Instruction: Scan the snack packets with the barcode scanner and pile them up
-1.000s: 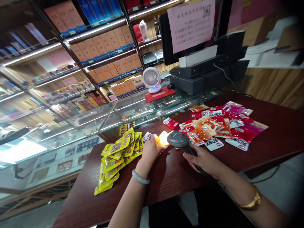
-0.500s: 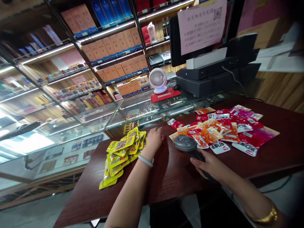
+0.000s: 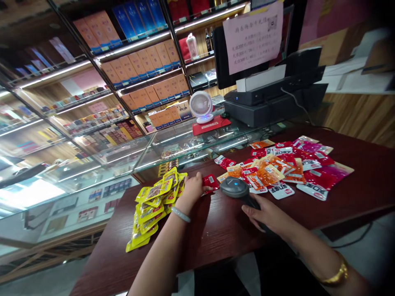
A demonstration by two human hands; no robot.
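Note:
My left hand (image 3: pixel 191 190) is closed on the edge of a small red snack packet (image 3: pixel 211 183), whose pale label faces up. Just left of that hand, yellow snack packets (image 3: pixel 151 210) lie in an overlapping heap. A dark handheld barcode scanner (image 3: pixel 235 187) is gripped by its handle in my right hand (image 3: pixel 266 213). Its head, with a small blue light on top, is close to the red packet's right side. Beyond the scanner spreads a loose pile of orange, red and magenta snack packets (image 3: pixel 269 174).
All the packets lie on a dark red-brown table (image 3: pixel 212 230). Behind it runs a glass display counter (image 3: pixel 182 144) with a white fan (image 3: pixel 201 107) on a red mat. A monitor carrying a pink sign (image 3: pixel 254 39) and a black cash drawer (image 3: pixel 262 107) stand at the back right.
The red packet, mostly hidden under my left hand before, now shows to the right of my fingers. A blue light now shows on the scanner. The whole view has shifted slightly.

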